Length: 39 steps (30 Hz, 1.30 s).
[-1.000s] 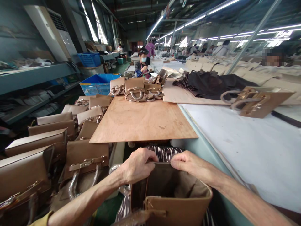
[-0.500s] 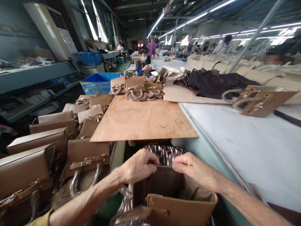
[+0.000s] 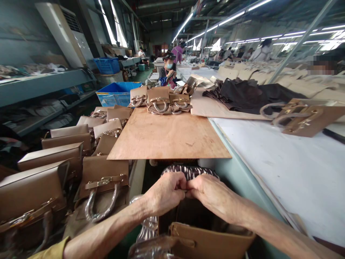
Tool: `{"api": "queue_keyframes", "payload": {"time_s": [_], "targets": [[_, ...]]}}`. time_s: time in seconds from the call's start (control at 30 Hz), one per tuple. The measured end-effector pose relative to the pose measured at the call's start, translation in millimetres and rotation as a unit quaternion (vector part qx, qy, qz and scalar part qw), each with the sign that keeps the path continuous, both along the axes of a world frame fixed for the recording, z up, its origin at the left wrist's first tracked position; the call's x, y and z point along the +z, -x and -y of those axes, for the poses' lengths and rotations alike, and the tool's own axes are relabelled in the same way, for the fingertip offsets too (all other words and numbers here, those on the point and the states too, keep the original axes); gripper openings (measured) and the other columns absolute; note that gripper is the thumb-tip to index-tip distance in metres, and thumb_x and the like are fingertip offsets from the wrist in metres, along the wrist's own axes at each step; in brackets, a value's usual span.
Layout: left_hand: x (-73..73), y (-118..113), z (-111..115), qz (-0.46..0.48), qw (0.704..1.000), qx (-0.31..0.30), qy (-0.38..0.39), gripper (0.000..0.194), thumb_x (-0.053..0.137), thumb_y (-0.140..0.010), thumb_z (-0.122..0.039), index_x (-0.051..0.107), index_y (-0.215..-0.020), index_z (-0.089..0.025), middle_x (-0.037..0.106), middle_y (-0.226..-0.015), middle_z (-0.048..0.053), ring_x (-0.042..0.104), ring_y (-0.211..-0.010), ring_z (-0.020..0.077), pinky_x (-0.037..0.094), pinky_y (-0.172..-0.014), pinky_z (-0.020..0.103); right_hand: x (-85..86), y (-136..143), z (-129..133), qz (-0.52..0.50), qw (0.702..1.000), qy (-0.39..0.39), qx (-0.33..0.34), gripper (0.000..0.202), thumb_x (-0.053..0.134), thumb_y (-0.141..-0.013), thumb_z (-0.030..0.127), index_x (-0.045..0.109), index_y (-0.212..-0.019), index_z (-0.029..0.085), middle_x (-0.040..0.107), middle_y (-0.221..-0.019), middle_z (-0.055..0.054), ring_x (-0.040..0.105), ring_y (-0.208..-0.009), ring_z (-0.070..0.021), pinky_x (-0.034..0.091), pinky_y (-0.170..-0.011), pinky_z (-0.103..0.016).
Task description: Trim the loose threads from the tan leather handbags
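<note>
Fluorescent tubes [image 3: 231,18] glow in rows beneath a dim roof as pale daylight enters through tall windows [image 3: 118,27] at left. My wide view bends and stretches toward its edges; shadow fills the space below the plywood board [image 3: 172,136], and pixelated blocks mask two faces.

I am in a bag-making workshop, indicated by rows of matching brown handbags [image 3: 105,174], stacked cut material [image 3: 250,95] and long worktables [image 3: 285,169].

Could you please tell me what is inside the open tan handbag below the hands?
Dark brown lining shows in the handbag; its tan front panel hides the bottom, so anything there cannot be seen.
</note>
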<state>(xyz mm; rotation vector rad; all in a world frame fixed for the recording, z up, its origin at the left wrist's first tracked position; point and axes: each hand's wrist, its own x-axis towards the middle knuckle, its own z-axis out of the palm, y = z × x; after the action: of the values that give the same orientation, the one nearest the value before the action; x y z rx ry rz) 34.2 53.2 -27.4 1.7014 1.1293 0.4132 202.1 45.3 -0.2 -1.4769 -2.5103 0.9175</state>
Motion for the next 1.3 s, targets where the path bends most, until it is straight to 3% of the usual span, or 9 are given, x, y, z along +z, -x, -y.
{"api": "queue_keyframes", "payload": {"time_s": [0.13, 0.23, 0.33, 0.47, 0.6, 0.77, 1.07, 1.13, 1.3], "targets": [[3.8, 6, 0, 0.033, 0.999, -0.006, 0.009, 0.011, 0.054, -0.065, -0.014, 0.050, -0.075, -0.016, 0.049, -0.066, -0.004, 0.041, -0.062, 0.0097, 0.031, -0.054, 0.020, 7.7, 7, 4, -0.050, 0.996, 0.062, -0.048, 0.023, 0.045, -0.079, 0.021, 0.064, -0.065, 0.019, 0.065, -0.072, 0.004, 0.059, -0.071, -0.0134, 0.034, -0.059, -0.021], [16.2, 22, 1, 0.048, 0.996, -0.033, 0.062, 0.027, 0.060, -0.060, -0.012, 0.053, -0.085, -0.017, 0.053, -0.076, -0.003, 0.046, -0.069, 0.0107, 0.034, -0.058, 0.020, 10.1, 8, 6, -0.010, 0.995, 0.068, -0.068, 0.023, 0.046, -0.078, 0.024, 0.058, -0.059, 0.019, 0.055, -0.058, 0.005, 0.053, -0.060, -0.0116, 0.029, -0.054, -0.023], [25.7, 41, 6, 0.035, 0.995, -0.020, 0.089, 0.036, 0.064, -0.057, -0.011, 0.055, -0.091, -0.017, 0.054, -0.082, -0.003, 0.046, -0.073, 0.0113, 0.035, -0.060, 0.020, 10.3, 7, 7, 0.015, 0.994, 0.069, -0.082, 0.027, 0.045, -0.078, 0.027, 0.046, -0.052, 0.018, 0.047, -0.054, 0.005, 0.048, -0.059, -0.0112, 0.026, -0.054, -0.025], [21.1, 57, 15, 0.033, 0.993, 0.008, 0.116, 0.036, 0.064, -0.060, -0.015, 0.058, -0.095, -0.017, 0.054, -0.075, -0.003, 0.044, -0.067, 0.0104, 0.033, -0.057, 0.020, 10.5, 8, 7, 0.018, 0.992, 0.091, -0.090, 0.029, 0.043, -0.079, 0.029, 0.038, -0.052, 0.018, 0.043, -0.056, 0.005, 0.046, -0.061, -0.0121, 0.026, -0.056, -0.025], [13.7, 56, 18, 0.072, 0.989, 0.035, 0.126, 0.026, 0.061, -0.066, -0.021, 0.063, -0.091, -0.015, 0.056, -0.071, -0.002, 0.047, -0.066, 0.0106, 0.036, -0.059, 0.021, 10.0, 10, 8, 0.026, 0.992, 0.090, -0.084, 0.028, 0.043, -0.078, 0.029, 0.038, -0.053, 0.018, 0.040, -0.055, 0.005, 0.044, -0.060, -0.0120, 0.025, -0.055, -0.026], [20.6, 46, 14, 0.035, 0.993, 0.028, 0.113, 0.023, 0.055, -0.073, -0.030, 0.066, -0.083, -0.013, 0.050, -0.063, -0.003, 0.042, -0.059, 0.0090, 0.032, -0.054, 0.020, 11.7, 13, 10, 0.032, 0.993, 0.084, -0.082, 0.028, 0.043, -0.078, 0.029, 0.037, -0.053, 0.018, 0.042, -0.057, 0.004, 0.045, -0.062, -0.0125, 0.026, -0.056, -0.025], [20.2, 38, 5, 0.008, 0.985, 0.014, 0.174, 0.023, 0.055, -0.067, -0.028, 0.066, -0.079, -0.011, 0.045, -0.052, -0.004, 0.041, -0.047, 0.0088, 0.033, -0.045, 0.019, 12.7, 14, 11, 0.032, 0.993, 0.083, -0.081, 0.028, 0.045, -0.077, 0.028, 0.036, -0.052, 0.018, 0.038, -0.054, 0.005, 0.043, -0.059, -0.0113, 0.025, -0.054, -0.025], [22.2, 36, 7, -0.010, 0.991, 0.005, 0.131, 0.020, 0.053, -0.070, -0.025, 0.066, -0.076, -0.012, 0.045, -0.052, -0.004, 0.041, -0.048, 0.0086, 0.032, -0.046, 0.019, 12.7, 14, 11, 0.034, 0.993, 0.080, -0.084, 0.028, 0.045, -0.077, 0.027, 0.037, -0.051, 0.018, 0.041, -0.054, 0.004, 0.044, -0.058, -0.0113, 0.025, -0.054, -0.025], [21.7, 34, 16, -0.043, 0.993, -0.039, -0.101, 0.022, 0.044, -0.080, -0.016, 0.063, -0.070, -0.014, 0.053, -0.064, -0.002, 0.047, -0.061, 0.0089, 0.033, -0.057, 0.019, 11.5, 11, 15, 0.044, 0.995, 0.053, -0.075, 0.028, 0.043, -0.080, 0.024, 0.045, -0.053, 0.019, 0.051, -0.053, 0.003, 0.049, -0.056, -0.0123, 0.027, -0.054, -0.025]]}}
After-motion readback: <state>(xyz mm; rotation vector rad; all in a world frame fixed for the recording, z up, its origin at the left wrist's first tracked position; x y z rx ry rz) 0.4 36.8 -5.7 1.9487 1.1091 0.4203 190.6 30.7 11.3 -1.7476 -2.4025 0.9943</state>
